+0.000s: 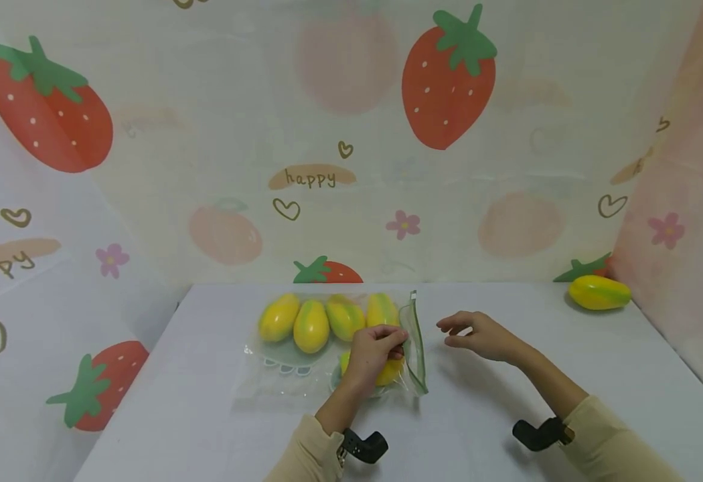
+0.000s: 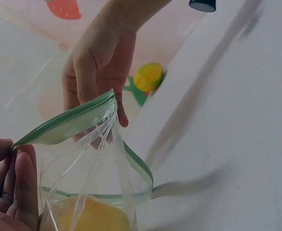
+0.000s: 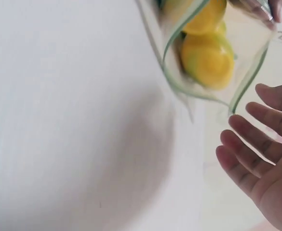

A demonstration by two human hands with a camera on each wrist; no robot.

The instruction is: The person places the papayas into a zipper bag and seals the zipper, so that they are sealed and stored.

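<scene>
A clear zip bag (image 1: 321,388) with a green-edged mouth lies on the table, its opening facing right. Several yellow fruits with green streaks, mango-like (image 1: 311,326), are inside it. My left hand (image 1: 366,355) pinches the upper lip of the bag near its mouth and partly covers the fruit there. In the left wrist view the green zip strip (image 2: 68,118) rises from those fingertips, and the mouth gapes. My right hand (image 1: 484,336) hovers to the right of the mouth, holding nothing; in the right wrist view its fingers (image 3: 256,132) are spread and relaxed.
One more yellow-green fruit (image 1: 600,293) lies at the far right corner of the white table (image 1: 165,415). A printed cloth (image 1: 351,134) with strawberries hangs behind and at both sides. Each wrist carries a black camera (image 1: 366,446).
</scene>
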